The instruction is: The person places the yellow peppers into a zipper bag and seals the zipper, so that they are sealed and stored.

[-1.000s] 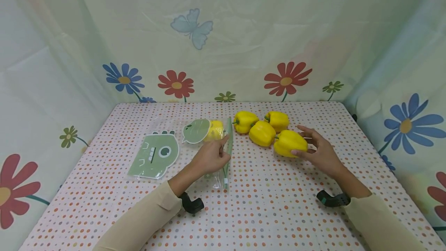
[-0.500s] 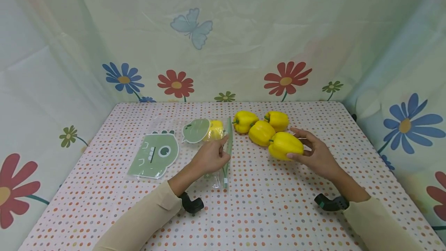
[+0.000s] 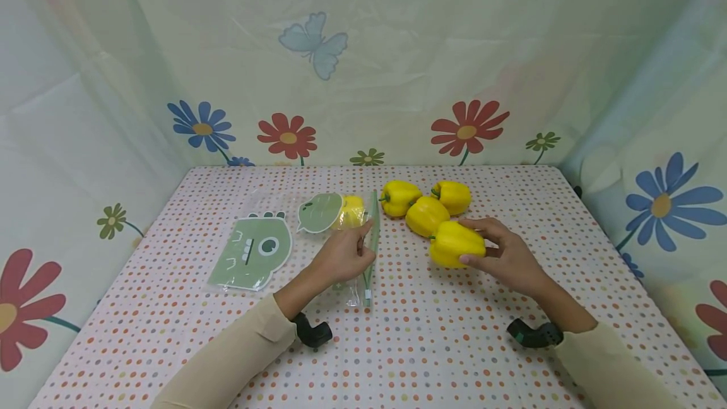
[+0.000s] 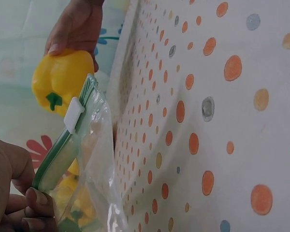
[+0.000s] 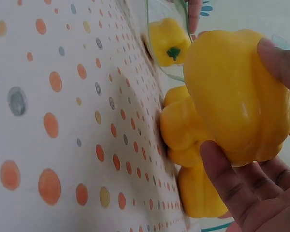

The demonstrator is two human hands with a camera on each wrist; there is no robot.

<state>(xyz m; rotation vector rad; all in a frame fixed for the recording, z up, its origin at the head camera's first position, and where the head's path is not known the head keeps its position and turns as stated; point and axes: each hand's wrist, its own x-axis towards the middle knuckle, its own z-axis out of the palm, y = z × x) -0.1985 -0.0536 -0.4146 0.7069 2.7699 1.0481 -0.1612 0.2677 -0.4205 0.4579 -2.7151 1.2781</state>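
A yellow bell pepper [image 3: 456, 244] is in my right hand [image 3: 508, 260], gripped from its right side between thumb and fingers. The right wrist view shows this pepper [image 5: 241, 96] raised off the dotted cloth, stem end hidden. My left hand [image 3: 343, 254] pinches the green zip edge of a clear slider bag [image 3: 250, 254] with a dinosaur print. In the left wrist view the bag's white slider [image 4: 73, 115] sits near the strip's end, in front of the held pepper. Inside the bag lies another yellow bell pepper [image 5: 168, 41], seen through its spread mouth.
Three more yellow bell peppers stand grouped behind the held one: one at left [image 3: 400, 199], one at right [image 3: 452, 197] and one in front [image 3: 427, 216]. The dotted tablecloth [image 3: 431, 352] ends at a flower-printed backdrop [image 3: 369, 100] behind and beside it.
My right hand has brought the bell pepper leftward and toward me, in front of the group and nearer the bag. The left hand and the bag have stayed in place.
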